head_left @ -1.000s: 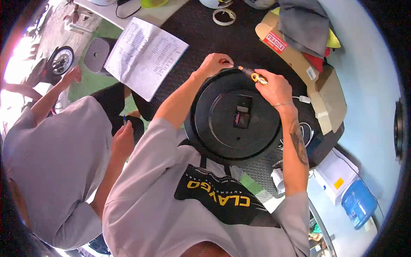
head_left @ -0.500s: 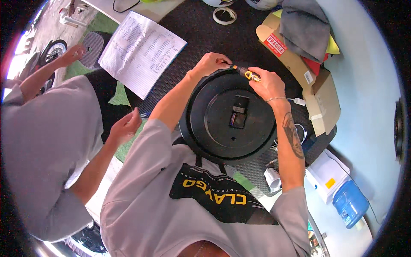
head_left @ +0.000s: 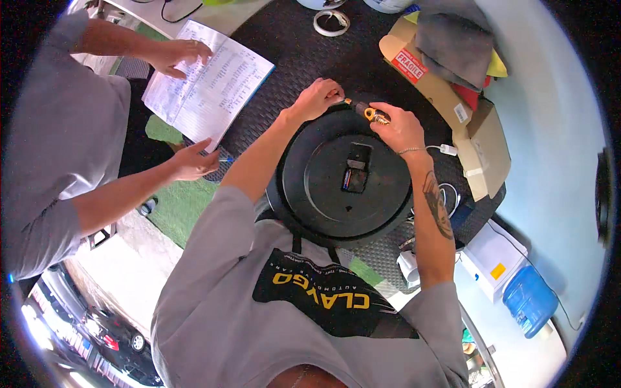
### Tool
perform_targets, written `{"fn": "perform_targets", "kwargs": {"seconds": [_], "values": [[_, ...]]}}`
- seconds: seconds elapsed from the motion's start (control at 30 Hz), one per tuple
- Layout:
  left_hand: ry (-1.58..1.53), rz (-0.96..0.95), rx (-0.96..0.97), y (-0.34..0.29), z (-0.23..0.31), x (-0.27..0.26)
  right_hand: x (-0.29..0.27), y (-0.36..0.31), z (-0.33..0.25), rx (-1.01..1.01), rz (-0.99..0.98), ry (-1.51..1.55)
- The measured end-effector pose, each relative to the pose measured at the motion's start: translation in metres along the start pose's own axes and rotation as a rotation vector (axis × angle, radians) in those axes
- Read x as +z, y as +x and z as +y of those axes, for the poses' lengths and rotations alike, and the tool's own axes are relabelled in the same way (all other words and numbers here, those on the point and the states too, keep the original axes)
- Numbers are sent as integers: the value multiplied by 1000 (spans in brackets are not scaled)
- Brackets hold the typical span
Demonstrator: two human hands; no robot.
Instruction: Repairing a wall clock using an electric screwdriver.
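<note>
A large round black housing (head_left: 317, 194) lies on the dark textured mat in front of me, a rectangular recess near its middle. My right hand (head_left: 402, 131) is wrapped round a black-and-yellow hand tool (head_left: 371, 114) above the housing's far rim. The tool's orange tip points left toward my left hand (head_left: 317, 99). At that same rim, the left hand's fingers are pinched together just beside the tip. What lies between these fingers is too small to make out.
On the left, a co-worker's hand (head_left: 184, 55) is over an open notebook (head_left: 223, 84); the other hand (head_left: 194, 160) is near a pen. An opened cardboard box (head_left: 443, 107) with a grey cloth (head_left: 453, 42), a tape roll (head_left: 331, 23), a white cup (head_left: 408, 266) and cables surround the housing.
The co-worker has leaned in, one hand moving over the notebook and the other toward its lower edge. My hands stay at the far rim, with the tool still in my right hand.
</note>
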State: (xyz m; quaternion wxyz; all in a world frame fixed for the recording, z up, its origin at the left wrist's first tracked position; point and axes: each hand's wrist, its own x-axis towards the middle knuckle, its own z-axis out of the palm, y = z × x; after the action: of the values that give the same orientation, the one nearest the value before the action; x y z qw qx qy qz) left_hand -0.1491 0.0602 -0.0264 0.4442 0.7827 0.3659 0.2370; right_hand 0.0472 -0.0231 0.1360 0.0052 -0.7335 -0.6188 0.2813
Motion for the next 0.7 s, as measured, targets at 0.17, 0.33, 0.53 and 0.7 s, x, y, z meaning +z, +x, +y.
{"fn": "perform_targets", "kwargs": {"seconds": [0.17, 0.33, 0.53, 0.7], "values": [[-69, -7, -68, 3, 5, -2, 2, -3, 18, -5, 6, 159], [55, 242, 250, 10, 9, -14, -6, -9, 20, 33, 4, 343], [-636, -88, -308, 4, 49, -31, -26, -22, 15, 50, -38, 533], [-903, -182, -348, 0, 44, -29, -44, -33, 8, -15, 5, 395]]}}
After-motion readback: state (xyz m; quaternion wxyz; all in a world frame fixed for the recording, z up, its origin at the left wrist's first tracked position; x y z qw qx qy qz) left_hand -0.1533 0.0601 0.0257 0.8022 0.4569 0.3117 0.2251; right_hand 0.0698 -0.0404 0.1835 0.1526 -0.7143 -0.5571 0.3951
